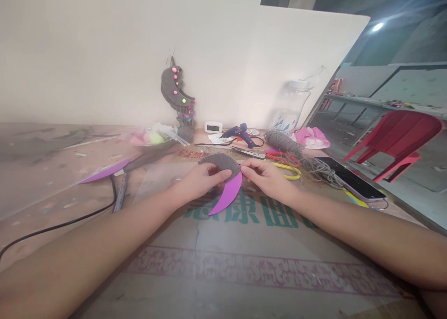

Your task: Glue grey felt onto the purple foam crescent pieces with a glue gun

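My left hand [204,181] grips a purple crescent cutout [228,194] between thumb and fingers. Its upper part is wrapped in grey yarn [220,163], while the lower tip is bare and points down toward me. At the crescent's right edge, where the wrapping ends, my right hand [262,175] is closed in a pinch on the yarn; the strand itself is barely visible. Behind my right hand lie scissors [253,153] with red and yellow handles. A loose grey yarn skein [284,139] trails off to the right.
A printed cardboard sheet [223,244] covers the table under my arms. Further back are a blue glue gun [240,133], a small white clock [213,126] and a clear bottle [291,105]. A phone [352,179] lies right; a decorated grey crescent [171,88] hangs on the wall.
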Tool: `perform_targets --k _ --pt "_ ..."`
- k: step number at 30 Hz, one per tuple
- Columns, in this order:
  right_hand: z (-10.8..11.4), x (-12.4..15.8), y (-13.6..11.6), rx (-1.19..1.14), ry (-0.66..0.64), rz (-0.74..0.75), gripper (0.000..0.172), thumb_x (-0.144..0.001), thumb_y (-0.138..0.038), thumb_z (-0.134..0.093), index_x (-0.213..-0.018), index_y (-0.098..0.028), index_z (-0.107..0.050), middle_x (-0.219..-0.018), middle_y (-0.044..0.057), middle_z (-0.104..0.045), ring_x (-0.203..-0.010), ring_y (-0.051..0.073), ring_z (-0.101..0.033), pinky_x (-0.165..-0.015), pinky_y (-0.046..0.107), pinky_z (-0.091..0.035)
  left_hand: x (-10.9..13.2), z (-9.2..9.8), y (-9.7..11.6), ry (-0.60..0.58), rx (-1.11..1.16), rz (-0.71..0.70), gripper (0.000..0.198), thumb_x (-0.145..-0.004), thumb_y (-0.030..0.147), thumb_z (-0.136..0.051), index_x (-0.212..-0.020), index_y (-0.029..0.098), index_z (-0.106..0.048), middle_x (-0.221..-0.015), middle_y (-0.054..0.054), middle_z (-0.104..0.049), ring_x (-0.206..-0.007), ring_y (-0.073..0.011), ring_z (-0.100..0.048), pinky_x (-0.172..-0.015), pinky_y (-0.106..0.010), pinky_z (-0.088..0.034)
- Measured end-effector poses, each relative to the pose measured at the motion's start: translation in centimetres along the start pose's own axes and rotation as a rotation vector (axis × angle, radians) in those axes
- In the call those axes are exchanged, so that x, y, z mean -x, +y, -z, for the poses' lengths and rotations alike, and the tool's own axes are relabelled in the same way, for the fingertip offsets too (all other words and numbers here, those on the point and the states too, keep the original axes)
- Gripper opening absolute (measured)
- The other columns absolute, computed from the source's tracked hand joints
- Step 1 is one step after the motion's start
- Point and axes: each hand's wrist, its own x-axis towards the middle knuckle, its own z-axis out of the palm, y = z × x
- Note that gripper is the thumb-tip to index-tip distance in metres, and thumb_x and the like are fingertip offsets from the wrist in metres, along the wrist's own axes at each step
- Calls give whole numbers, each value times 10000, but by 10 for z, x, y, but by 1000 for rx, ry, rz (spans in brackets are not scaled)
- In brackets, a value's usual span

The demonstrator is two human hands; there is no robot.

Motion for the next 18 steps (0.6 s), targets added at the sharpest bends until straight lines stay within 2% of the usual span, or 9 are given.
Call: perform_targets --k 6,8,11,15,18 --pt "2 0 1 -24 -9 8 349 -890 -464 -418 -768 -169 -558 -692 -3 -516 -619 109 -456 -583 232 -373 -1 2 2 36 23 0 507 -730 658 -493 -753 157 -566 -705 -29 -621 -633 -155 -564 -587 -269 -400" --pt "1 0 0 -40 -42 -33 331 -868 -473 -454 -797 -170 -567 -675 -14 -491 -586 103 -429 -554 231 -357 -1 2 3 33 11 -6 505 -733 657 -491 -749 157 -562 -704 -29 -618 -627 -152 -558 -579 -268 -394" --pt "-1 0 -2 -41 -79 -81 337 -818 -485 -521 -721 -163 -544 -619 -31 -429 -534 90 -372 -498 227 -308 -1 1 3 33 -17 -57 495 -753 646 -473 -706 158 -546 -675 -22 -595 -611 -144 -539 -572 -264 -384" --pt "-2 1 -3 -28 -62 -91 346 -819 -479 -514 -689 -159 -515 -583 -44 -384 -502 76 -328 -470 221 -268 -1 0 5 54 -97 -122 473 -755 621 -488 -681 158 -547 -678 -15 -573 -634 -145 -526 -571 -258 -373" --pt "-2 1 -3 -2 -65 -77 333 -829 -458 -502 -687 -158 -512 -590 -40 -389 -507 77 -338 -472 220 -272 -2 -2 5 74 -167 -106 452 -723 606 -532 -662 159 -557 -679 -13 -555 -630 -145 -501 -537 -251 -344"
